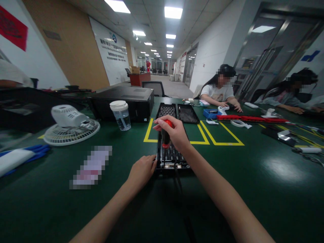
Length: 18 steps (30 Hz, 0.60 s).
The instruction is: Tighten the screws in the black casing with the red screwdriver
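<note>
My right hand (174, 131) is closed round the red and black handle of a screwdriver (166, 140), held upright with its shaft pointing down. Below it lies an opened black case (160, 152) with rows of dark round cells inside and small light parts at its near end, where the screwdriver's tip seems to reach. My left hand (143, 168) rests at the case's near left edge, its fingers touching the side; whether they grip it I cannot tell. Beyond the right hand is a flat black cover (187, 113). A dark cable (178, 182) runs from the case toward me.
To the left stand a water cup (121, 116), a white fan (72, 126) and a large black box (121, 98). Rightward lie a blue tray (211, 114), a red strip (250, 118) and a tape roll (238, 124). Co-workers (220, 89) sit along the right side.
</note>
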{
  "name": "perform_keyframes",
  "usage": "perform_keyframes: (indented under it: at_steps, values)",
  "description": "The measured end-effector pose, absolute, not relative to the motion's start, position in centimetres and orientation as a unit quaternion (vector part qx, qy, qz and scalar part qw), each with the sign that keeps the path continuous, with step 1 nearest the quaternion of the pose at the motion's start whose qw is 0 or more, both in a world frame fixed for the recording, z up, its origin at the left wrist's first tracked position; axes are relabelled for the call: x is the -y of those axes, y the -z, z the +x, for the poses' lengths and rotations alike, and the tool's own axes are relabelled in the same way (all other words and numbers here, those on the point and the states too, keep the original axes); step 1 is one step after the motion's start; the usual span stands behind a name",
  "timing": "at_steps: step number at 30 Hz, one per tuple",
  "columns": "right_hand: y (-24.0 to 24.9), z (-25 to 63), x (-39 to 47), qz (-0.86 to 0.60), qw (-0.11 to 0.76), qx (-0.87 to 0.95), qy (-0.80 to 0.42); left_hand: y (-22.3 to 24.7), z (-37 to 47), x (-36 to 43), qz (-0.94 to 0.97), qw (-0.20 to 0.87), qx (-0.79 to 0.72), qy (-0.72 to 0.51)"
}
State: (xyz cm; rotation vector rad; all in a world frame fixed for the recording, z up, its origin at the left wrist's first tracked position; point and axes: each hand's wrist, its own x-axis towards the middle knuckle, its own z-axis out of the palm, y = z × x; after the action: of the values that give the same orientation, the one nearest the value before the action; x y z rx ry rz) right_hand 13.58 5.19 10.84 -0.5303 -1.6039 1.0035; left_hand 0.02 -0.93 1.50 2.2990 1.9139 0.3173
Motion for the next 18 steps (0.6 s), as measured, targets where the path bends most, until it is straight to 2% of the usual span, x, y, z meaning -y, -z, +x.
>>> perform_keyframes:
  at_steps: [2, 5, 13, 18]
  values:
    - [-10.7, 13.7, -5.5, -0.166, 0.543, 0.646, -0.510, -1.5, 0.0, 0.9, 0.761, 0.067, -0.637, -0.103]
    - [-10.5, 13.8, -5.8, -0.111, 0.519, 0.621, -0.577, -1.5, 0.0, 0.9, 0.764, 0.063, -0.633, -0.108]
    - [-9.9, 14.2, -6.5, -0.085, 0.518, 0.616, -0.587, -1.5, 0.0, 0.9, 0.769, 0.064, -0.627, -0.111]
    - [-10.0, 14.5, -6.7, -0.070, 0.482, 0.598, -0.637, -1.6, 0.0, 1.0, 0.767, 0.066, -0.629, -0.108]
